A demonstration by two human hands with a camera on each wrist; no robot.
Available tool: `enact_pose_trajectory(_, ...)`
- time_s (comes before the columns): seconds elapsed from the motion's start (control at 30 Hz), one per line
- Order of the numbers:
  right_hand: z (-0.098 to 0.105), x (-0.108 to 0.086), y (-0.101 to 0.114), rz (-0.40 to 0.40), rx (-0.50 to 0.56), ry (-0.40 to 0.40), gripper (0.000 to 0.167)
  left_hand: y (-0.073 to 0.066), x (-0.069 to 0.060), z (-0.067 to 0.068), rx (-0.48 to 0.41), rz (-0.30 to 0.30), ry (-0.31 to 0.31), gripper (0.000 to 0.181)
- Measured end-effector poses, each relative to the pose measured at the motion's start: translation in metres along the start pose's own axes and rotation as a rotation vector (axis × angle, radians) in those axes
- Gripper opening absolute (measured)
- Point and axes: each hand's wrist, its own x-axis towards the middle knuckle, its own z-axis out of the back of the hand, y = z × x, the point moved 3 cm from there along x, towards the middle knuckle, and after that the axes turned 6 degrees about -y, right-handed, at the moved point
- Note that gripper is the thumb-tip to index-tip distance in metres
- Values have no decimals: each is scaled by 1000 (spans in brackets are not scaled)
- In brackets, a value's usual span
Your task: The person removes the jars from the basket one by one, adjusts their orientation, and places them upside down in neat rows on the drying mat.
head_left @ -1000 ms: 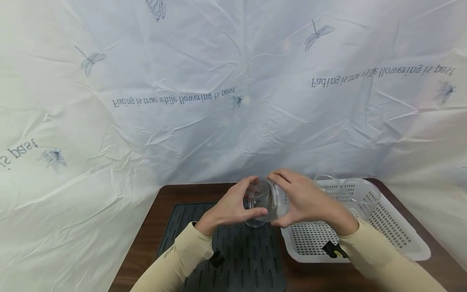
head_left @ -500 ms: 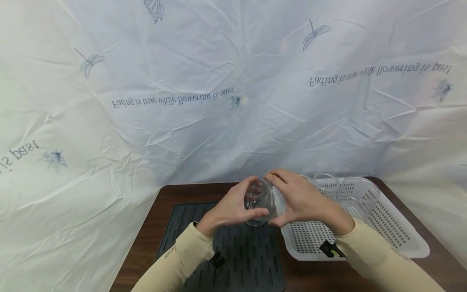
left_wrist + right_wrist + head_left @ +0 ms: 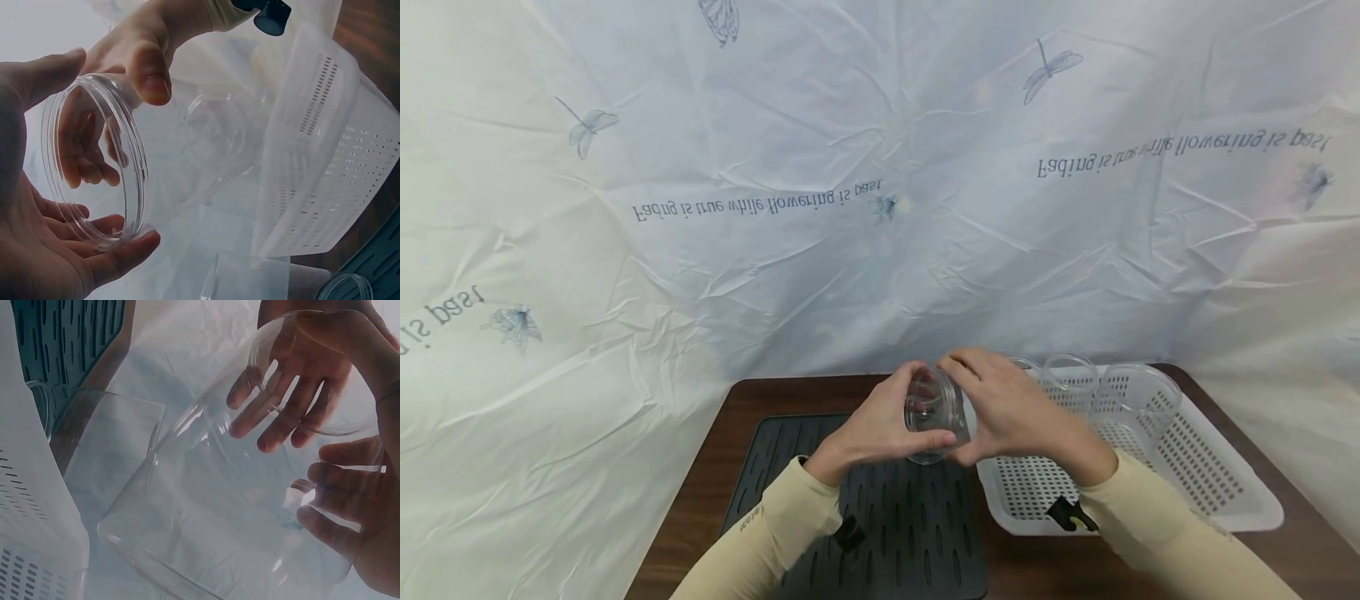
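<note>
A clear, wide-mouthed jar (image 3: pixel 934 408) lies sideways in the air between both hands, above the dark mat. My left hand (image 3: pixel 880 425) grips its ringed left end, thumb on the near side. On the other end, the right hand (image 3: pixel 1011 412) holds the jar with thumb and fingers spread around it. The left wrist view shows the thick double rim (image 3: pixel 139 169) in the left palm; whether that is a separate lid I cannot tell. In the right wrist view the transparent body (image 3: pixel 206 487) fills the middle. Below the hands, another clear container (image 3: pixel 925 457) is partly hidden.
To the right is a white perforated basket (image 3: pixel 1232 492) holding several clear containers (image 3: pixel 1138 390). A dark ribbed mat (image 3: pixel 880 533) lies on the brown wooden table (image 3: pixel 700 475). Behind the table hangs a pale printed sheet (image 3: pixel 820 275).
My right hand has moved a little left, closer to the left hand, and less of the jar shows between them. The left hand stays nearly in place.
</note>
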Motion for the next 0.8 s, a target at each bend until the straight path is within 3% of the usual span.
enact_pose_trajectory(0.37, -4, 1, 3, -16, 0, -10, 107, 5, -1, -2, -36, 5, -56, 76)
enact_pose_trajectory(0.8, 1, 0, 5, -15, -4, 26, 111, 6, -4, 4, -28, -35, -71, 72)
